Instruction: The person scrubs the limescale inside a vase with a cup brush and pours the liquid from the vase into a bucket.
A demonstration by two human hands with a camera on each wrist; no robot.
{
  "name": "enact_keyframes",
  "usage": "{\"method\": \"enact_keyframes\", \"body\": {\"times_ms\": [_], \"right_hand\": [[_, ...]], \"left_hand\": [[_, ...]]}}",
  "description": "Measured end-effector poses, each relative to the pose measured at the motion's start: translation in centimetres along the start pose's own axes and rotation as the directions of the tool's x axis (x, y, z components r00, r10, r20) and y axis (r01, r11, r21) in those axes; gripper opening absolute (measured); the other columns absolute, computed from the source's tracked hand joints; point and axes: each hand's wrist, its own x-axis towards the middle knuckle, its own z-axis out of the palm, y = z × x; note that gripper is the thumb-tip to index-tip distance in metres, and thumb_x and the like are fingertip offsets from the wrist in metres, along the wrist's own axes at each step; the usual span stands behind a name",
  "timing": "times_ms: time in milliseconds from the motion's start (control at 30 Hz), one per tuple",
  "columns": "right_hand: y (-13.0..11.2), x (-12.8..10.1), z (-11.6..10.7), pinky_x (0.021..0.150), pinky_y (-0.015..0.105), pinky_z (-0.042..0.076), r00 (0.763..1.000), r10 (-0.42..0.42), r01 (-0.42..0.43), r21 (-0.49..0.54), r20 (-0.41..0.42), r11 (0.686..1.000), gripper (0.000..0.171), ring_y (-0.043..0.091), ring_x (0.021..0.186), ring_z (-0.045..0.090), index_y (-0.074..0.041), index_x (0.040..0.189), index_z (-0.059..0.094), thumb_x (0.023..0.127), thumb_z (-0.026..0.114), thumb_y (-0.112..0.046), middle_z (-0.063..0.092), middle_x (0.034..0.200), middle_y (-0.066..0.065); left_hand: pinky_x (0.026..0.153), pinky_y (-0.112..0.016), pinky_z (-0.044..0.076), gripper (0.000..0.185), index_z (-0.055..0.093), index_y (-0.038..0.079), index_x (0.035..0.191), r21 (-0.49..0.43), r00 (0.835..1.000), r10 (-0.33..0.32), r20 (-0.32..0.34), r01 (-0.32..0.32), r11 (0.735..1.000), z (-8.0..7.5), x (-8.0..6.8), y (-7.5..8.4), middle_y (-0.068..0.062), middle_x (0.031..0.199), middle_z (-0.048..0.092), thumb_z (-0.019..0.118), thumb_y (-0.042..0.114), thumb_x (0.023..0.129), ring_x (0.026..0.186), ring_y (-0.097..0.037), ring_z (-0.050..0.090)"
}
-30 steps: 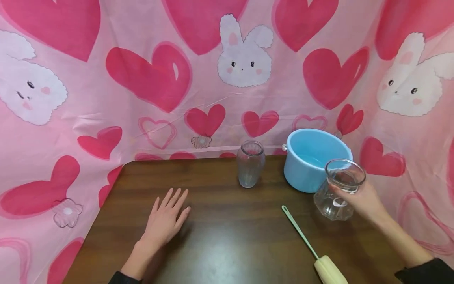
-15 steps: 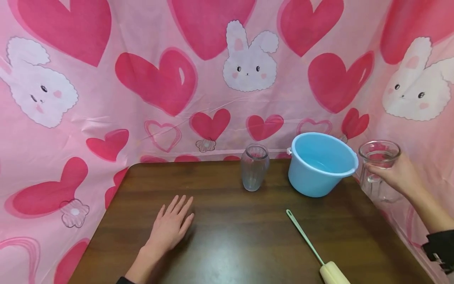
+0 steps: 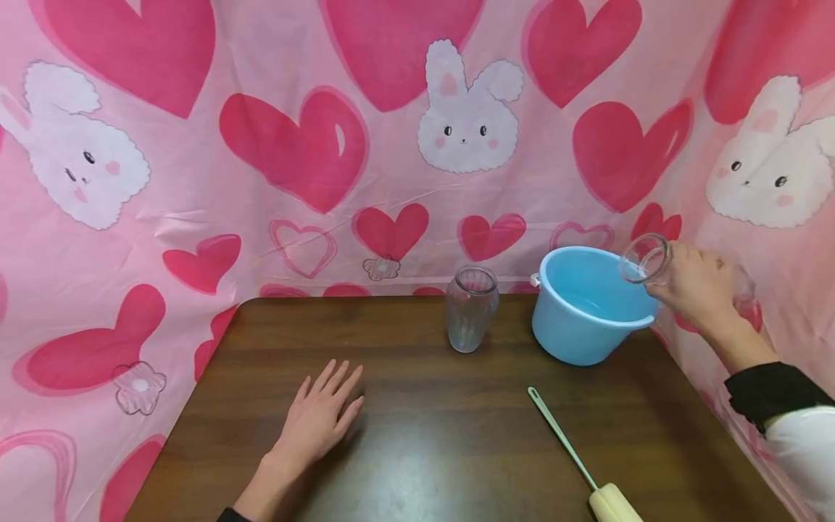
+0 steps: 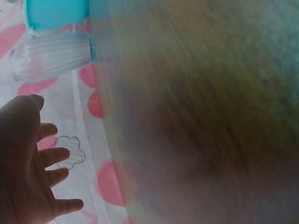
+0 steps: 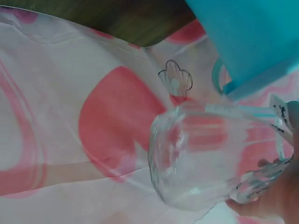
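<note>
In the head view, the main change is at the right hand (image 3: 701,279). Half a second ago it held the glass jar (image 3: 646,259) nearly upright, beyond the right edge of the tabletop (image 3: 404,413). Now the jar is tipped over on its side, with its mouth toward the left, above the right part of the rim of the light-blue bucket (image 3: 574,335). Whether jar and rim are touching, I cannot tell. For the work in hand this means, in my judgement, that the jar is placed for pouring into the bucket; a stream of liquid I cannot make out. The bucket stands at the far right corner of the tabletop, and the ribbed glass vase (image 3: 471,312) is upright near the far edge. The bottle brush (image 3: 612,500) lies toward the near right corner. The left hand (image 3: 320,417) is near the left edge, its fingers straight and spread, holding nothing.

In the left wrist view, the fingers of this hand are apart from the vase, with the bucket just beside it.

In the right wrist view, the fingers are curled around the narrow neck of the jar, and its wide base is well apart from them.
</note>
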Motion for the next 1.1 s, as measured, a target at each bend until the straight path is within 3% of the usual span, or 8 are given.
{"method": "enact_keyframes", "body": {"times_ms": [100,233,467,600,733,933,1100], "right_hand": [[-0.4,0.0,0.7,0.111,0.081,0.016,0.998,-0.029,0.031,-0.059,0.047,0.998,0.093,0.062,0.128,0.034,0.008,0.144,0.036,0.069,0.090,-0.006,0.042,0.137,0.039],[-0.6,0.1,1.6,0.116,0.078,0.003,0.992,-0.120,0.126,-0.144,0.048,0.982,0.101,0.059,0.135,0.031,0.003,0.147,0.037,0.063,0.093,-0.003,0.041,0.141,0.036],[-0.8,0.0,1.8,0.121,0.068,-0.006,0.954,-0.297,0.298,-0.254,0.046,0.920,0.112,0.054,0.142,0.028,-0.007,0.146,0.045,0.048,0.096,0.004,0.042,0.144,0.032],[-1.0,-0.2,1.5,0.122,0.063,-0.011,0.931,-0.353,0.365,-0.315,0.097,0.876,0.123,0.053,0.149,0.021,-0.007,0.150,0.046,0.039,0.100,0.000,0.041,0.150,0.033],[-1.2,-0.3,1.3,0.122,0.061,-0.013,0.914,-0.376,0.406,-0.357,0.153,0.841,0.128,0.051,0.154,0.011,-0.004,0.152,0.045,0.038,0.102,-0.007,0.038,0.155,0.034],[-1.4,-0.7,1.4,0.122,0.060,-0.015,0.920,-0.356,0.392,-0.341,0.166,0.854,0.129,0.050,0.155,0.006,-0.005,0.154,0.043,0.039,0.102,-0.007,0.035,0.157,0.034],[-1.4,-1.2,1.0,0.122,0.061,-0.013,0.940,-0.330,0.341,-0.291,0.088,0.894,0.124,0.052,0.150,0.018,-0.009,0.152,0.043,0.042,0.099,-0.001,0.036,0.154,0.032]], "left_hand": [[0.114,-0.070,0.031,0.059,0.051,0.017,0.155,-0.006,1.000,0.010,-0.002,-0.010,1.000,0.1,0.0,0.1,-0.014,0.158,0.049,0.064,0.041,0.103,0.152,-0.036,0.035],[0.114,-0.070,0.031,0.059,0.052,0.017,0.154,-0.006,1.000,0.021,-0.010,-0.021,1.000,0.2,0.1,0.1,-0.014,0.157,0.050,0.064,0.042,0.102,0.151,-0.036,0.037],[0.113,-0.070,0.032,0.059,0.053,0.017,0.154,-0.023,1.000,0.024,0.000,-0.024,0.999,0.1,-0.1,-0.2,-0.014,0.157,0.051,0.065,0.042,0.102,0.151,-0.036,0.037],[0.113,-0.070,0.031,0.059,0.053,0.017,0.154,-0.039,1.000,0.012,0.016,-0.011,0.999,0.1,-0.1,-0.4,-0.014,0.158,0.050,0.064,0.043,0.102,0.152,-0.036,0.035],[0.114,-0.070,0.031,0.059,0.053,0.016,0.154,-0.053,0.999,0.000,0.036,0.002,0.999,0.0,-0.2,-0.5,-0.013,0.158,0.049,0.063,0.044,0.102,0.152,-0.036,0.035],[0.115,-0.070,0.030,0.059,0.052,0.017,0.155,-0.066,0.998,-0.004,0.064,0.008,0.998,0.0,-0.4,-0.4,-0.014,0.159,0.048,0.063,0.044,0.103,0.152,-0.036,0.034],[0.115,-0.069,0.030,0.060,0.050,0.018,0.156,-0.074,0.998,-0.005,0.068,0.010,0.997,0.0,-0.3,-0.2,-0.014,0.159,0.048,0.062,0.043,0.103,0.153,-0.036,0.034]]}}
